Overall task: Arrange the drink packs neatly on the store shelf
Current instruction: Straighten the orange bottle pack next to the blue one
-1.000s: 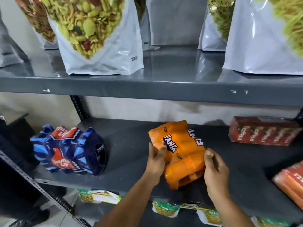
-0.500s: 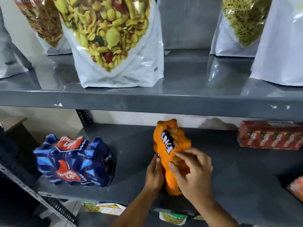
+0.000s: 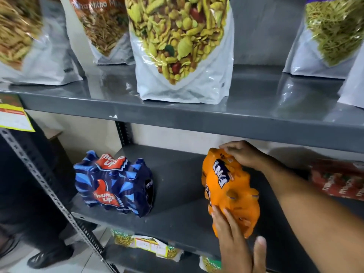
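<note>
Orange drink pack [image 3: 230,192]: laid on the middle shelf [image 3: 177,194], right of centre, its length running from the front edge toward the back wall; held between the two hands.
Right hand [image 3: 243,154]: placed on the far end of the orange drink pack, at its upper back corner; the fingers are curled down over the wrapping, and the forearm is stretched across the shelf from the right.
Left hand [image 3: 234,235]: laid flat against the near end of the orange drink pack; the fingers are spread and pressed on the wrapping, while the thumb is held off to the right, clear of the pack.
Grip: the pack is pressed from both ends, not pinched; whether the right fingers are closed around a fold of wrapping cannot be told.
Blue drink pack [image 3: 116,184]: set on the same shelf to the left, well apart from the orange one and untouched by either hand.
Red cartons [image 3: 338,180]: seen at the right end of the shelf, behind the right forearm, blurred.
Upper shelf [image 3: 197,119]: loaded with upright white snack bags [image 3: 183,56].
Lower shelf: small snack packets [image 3: 145,243] are partly seen below the front edge.
</note>
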